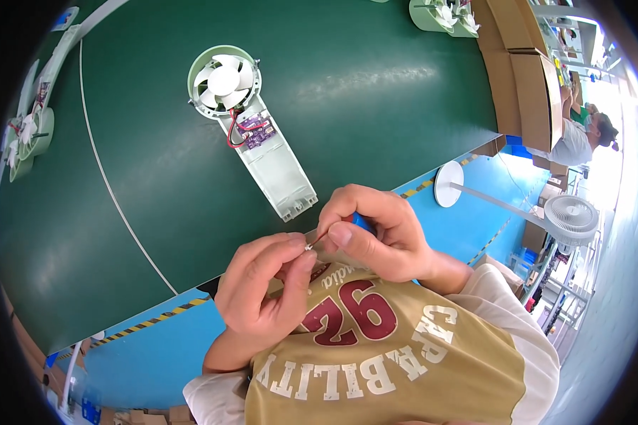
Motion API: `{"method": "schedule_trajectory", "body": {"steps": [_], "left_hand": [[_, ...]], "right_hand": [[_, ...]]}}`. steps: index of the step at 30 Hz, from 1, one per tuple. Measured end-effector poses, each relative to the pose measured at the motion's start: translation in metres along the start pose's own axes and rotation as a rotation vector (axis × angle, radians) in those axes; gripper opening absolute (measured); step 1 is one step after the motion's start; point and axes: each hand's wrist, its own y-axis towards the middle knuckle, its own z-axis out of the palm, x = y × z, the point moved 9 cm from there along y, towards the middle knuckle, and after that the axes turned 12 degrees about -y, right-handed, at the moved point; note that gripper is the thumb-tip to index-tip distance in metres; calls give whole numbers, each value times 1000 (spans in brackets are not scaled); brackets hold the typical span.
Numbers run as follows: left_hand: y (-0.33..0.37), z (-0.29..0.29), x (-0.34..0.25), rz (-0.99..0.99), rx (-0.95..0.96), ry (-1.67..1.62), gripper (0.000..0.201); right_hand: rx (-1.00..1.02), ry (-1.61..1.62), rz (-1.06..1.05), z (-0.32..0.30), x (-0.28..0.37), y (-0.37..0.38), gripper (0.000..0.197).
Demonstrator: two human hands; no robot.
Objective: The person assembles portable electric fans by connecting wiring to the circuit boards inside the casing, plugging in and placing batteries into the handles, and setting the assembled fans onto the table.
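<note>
Close to my chest, just off the table's near edge, my left hand (259,287) pinches a small white connector (308,247) between thumb and fingertips. A short reddish wire (319,239) runs from it to my right hand (386,237), whose fingers curl around a blue cylindrical battery (362,222); most of the battery is hidden. Beyond my hands an open pale-green fan housing (280,173) lies on the table. It holds a white fan (224,81) at its round far end and a purple circuit board (256,130) in the handle, with red and black wires between them.
The green table (156,191) carries a white cord (106,170) on its left side. More fan parts (30,138) lie at the far left, others (443,14) at the back right. Cardboard boxes (535,99) adjoin the right edge. A pedestal fan (571,218) and a person (581,138) are beyond.
</note>
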Motion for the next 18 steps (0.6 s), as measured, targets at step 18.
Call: {"method": "schedule_trajectory", "body": {"steps": [18], "left_hand": [[4,1,14,-122,13,-100,13]], "right_hand": [[45,85,260,8,-22,0,13]]}}
